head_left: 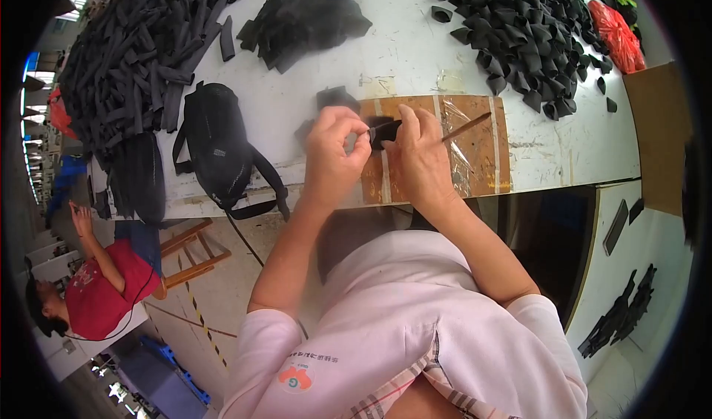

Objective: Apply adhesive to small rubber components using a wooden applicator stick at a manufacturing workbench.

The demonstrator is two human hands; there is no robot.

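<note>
Over a brown board [480, 168] at the table's front edge, my two hands meet at a small black piece of material [386, 132]. My left hand [336, 156] is closed in a pinch at the piece's left end. My right hand [424, 156] grips its right end with thumb and fingers. A thin brown stick-like tool [469, 125] juts out to the right from behind the right hand's fingers; its other end is hidden. Further dark pieces [337, 99] lie just beyond my left hand, partly blurred.
Long black strips [137, 48] are heaped at the far left, flat dark pieces [308, 20] at the back middle, and curled black pieces [519, 41] at the right. A black bag [216, 141] lies left of my hands. A person in red [111, 282] sits at the left.
</note>
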